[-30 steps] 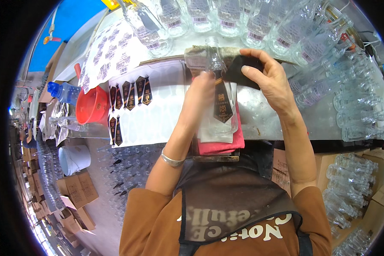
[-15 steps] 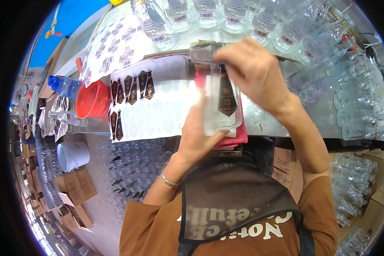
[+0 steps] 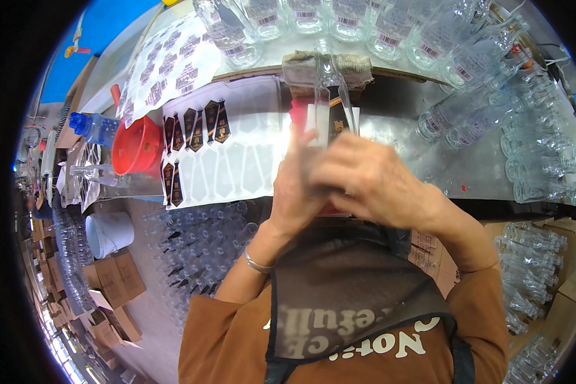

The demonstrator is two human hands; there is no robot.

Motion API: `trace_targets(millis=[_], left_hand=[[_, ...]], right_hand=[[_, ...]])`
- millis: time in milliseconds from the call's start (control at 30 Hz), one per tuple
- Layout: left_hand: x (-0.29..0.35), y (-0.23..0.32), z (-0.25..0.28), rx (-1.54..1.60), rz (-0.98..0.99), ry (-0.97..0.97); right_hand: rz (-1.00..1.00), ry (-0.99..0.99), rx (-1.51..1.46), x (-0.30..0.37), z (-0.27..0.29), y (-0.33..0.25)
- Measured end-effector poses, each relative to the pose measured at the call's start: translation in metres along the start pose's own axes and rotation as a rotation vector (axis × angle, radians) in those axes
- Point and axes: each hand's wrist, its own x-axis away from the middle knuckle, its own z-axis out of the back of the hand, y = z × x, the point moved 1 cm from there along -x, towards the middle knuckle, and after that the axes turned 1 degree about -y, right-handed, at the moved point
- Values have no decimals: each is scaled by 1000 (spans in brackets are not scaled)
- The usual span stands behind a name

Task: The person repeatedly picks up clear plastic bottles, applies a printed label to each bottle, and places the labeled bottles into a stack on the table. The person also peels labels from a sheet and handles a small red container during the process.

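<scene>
A clear glass bottle [image 3: 328, 80] lies with its neck on a rolled, stained cloth [image 3: 358, 69] and its body toward me. A black tie-shaped label with gold marks [image 3: 337, 118] is on the bottle's upper face. My left hand [image 3: 292, 185] is closed along the bottle's left side. Over the lower part of the bottle and label lies my right hand [image 3: 368, 182], its fingers bent and smeared by motion. Both hands hide the bottle's base. Left of them, a white backing sheet [image 3: 237, 166] carries several more black tie labels [image 3: 197, 128].
Several labelled glass bottles [image 3: 345, 19] stand along the far side, more [image 3: 537, 153] at the right. A sheet of printed labels [image 3: 169, 70], a red basin [image 3: 136, 146] and a blue-capped bottle [image 3: 96, 130] are at the left. Below stand many bottles [image 3: 205, 243] and a white bucket [image 3: 109, 233].
My right hand has moved from the bottle's neck down toward its base, uncovering the rolled cloth and neck. The left hand stays beside the bottle, its thumb now hidden.
</scene>
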Motion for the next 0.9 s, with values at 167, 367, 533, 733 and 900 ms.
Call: trace_targets(millis=[167, 367, 533, 733, 900], left_hand=[[-1, 5, -1, 65, 33, 24], [-1, 5, 1, 88, 69, -16], [1, 4, 1, 115, 103, -9], [0, 3, -1, 126, 74, -16], [0, 8, -2, 98, 57, -7]], right_hand=[[-273, 423, 57, -21, 29, 66], [-53, 76, -160, 31, 3, 14], [-267, 429, -45, 3, 31, 84], [-183, 137, -272, 80, -1, 14], [-269, 352, -83, 34, 20, 44]])
